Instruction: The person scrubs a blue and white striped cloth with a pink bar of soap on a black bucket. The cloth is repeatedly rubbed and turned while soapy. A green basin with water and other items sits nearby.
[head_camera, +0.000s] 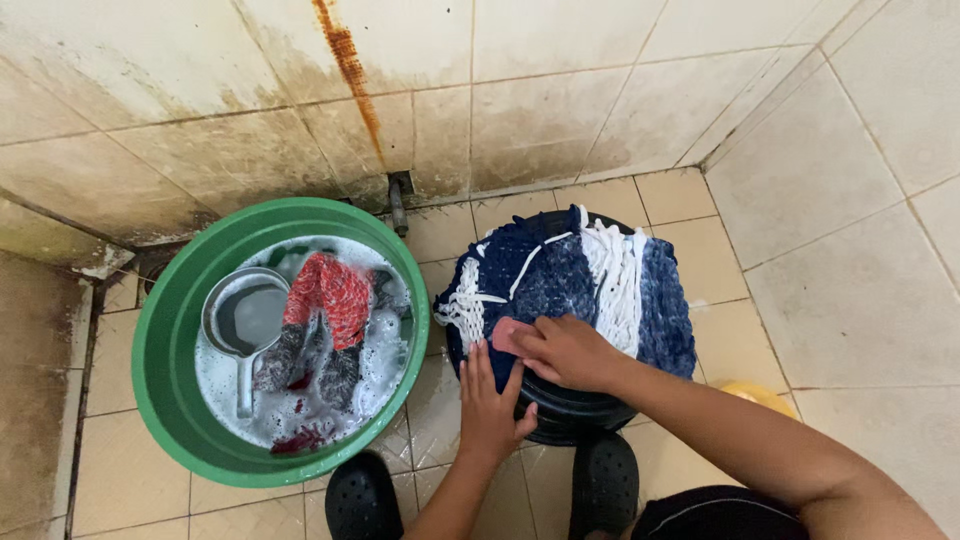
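Observation:
A navy and white knitted garment (560, 280) lies spread over an upturned black bucket (575, 415). My right hand (565, 350) presses a pink bar of soap (505, 335) onto the cloth's near edge. Just below it, my left hand (490, 405) lies flat with fingers apart, holding down the cloth at the bucket's front left.
A green basin (160, 350) at left holds soapy water, a red patterned garment (330, 300) and a grey scoop (243, 320). Stained tiled walls close the corner, with a pipe stub (398, 200) behind. My black shoes (365, 500) stand on the tile floor; a yellow object (760, 395) peeks out at right.

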